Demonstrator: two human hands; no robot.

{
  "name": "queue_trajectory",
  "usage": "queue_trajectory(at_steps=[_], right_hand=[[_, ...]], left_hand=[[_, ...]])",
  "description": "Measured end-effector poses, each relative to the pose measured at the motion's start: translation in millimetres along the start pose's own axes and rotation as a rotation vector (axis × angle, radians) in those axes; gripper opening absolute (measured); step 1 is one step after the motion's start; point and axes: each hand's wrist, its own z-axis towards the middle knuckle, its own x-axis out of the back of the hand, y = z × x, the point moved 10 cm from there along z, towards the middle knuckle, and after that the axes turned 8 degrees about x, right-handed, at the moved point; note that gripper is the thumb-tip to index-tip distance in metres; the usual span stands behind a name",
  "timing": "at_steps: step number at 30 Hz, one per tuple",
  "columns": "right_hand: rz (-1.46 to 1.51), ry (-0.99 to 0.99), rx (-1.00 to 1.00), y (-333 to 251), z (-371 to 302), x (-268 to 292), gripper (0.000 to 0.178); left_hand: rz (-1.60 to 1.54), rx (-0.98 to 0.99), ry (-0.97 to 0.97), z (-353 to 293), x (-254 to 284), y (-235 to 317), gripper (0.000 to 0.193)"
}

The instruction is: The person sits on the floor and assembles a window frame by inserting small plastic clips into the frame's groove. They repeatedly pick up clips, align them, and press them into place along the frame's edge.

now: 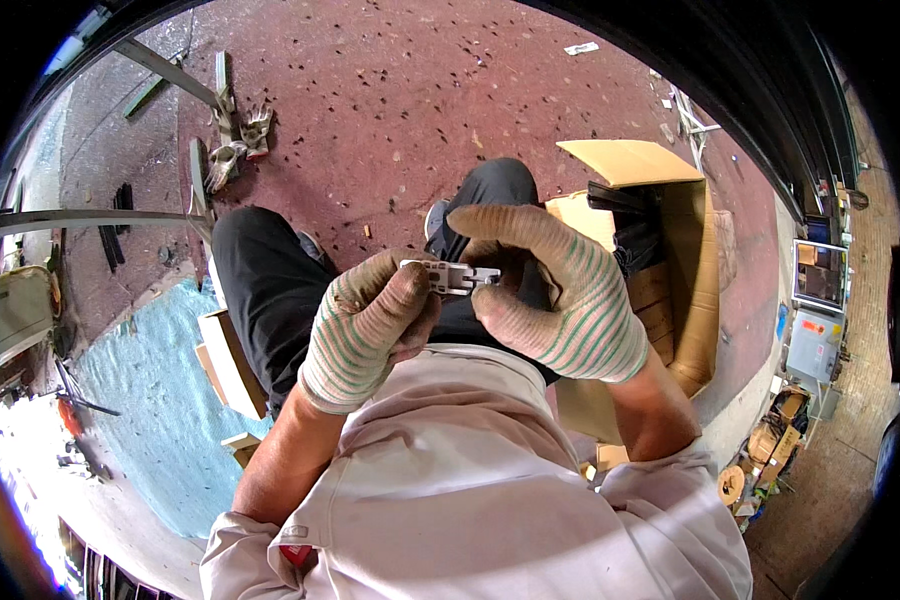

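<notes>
A small silver-white slotted bracket-like fitting (pixel 450 277), its exact kind unclear, is held level above my lap. My left hand (pixel 370 325), in a striped, soiled knit work glove, pinches its left end between thumb and fingers. At its right end is my right hand (pixel 575 300), gloved alike. That thumb lies against the end from below, and curled fingers show dimly behind it. The right index finger arches above, apart from the piece.
An open cardboard box (pixel 695 290) with dark strips inside stands at my right. Spare work gloves (pixel 240 150) lie by metal bars at the far left. A pale blue sheet (pixel 150 400) covers floor at left, beside a smaller carton (pixel 232 365). Small dark bits dot the reddish floor (pixel 370 100).
</notes>
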Motion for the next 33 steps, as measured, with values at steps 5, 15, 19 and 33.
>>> queue_trajectory(at_steps=[5, 15, 19, 33], right_hand=[[-0.267, -0.027, 0.323, -25, 0, -3, 0.052], [-0.100, -0.032, 0.429, -21, -7, 3, 0.051], [-0.053, -0.020, 0.379, -10, -11, 0, 0.043], [-0.212, 0.435, 0.363, -6, -44, 72, 0.018]], left_hand=[[-0.047, 0.082, -0.016, 1, -8, -6, 0.036], [-0.056, 0.170, -0.122, 5, -24, -21, 0.049], [-0.069, 0.229, -0.101, 8, -25, -25, 0.051], [0.334, 0.223, 0.076, 27, -29, -38, 0.060]])
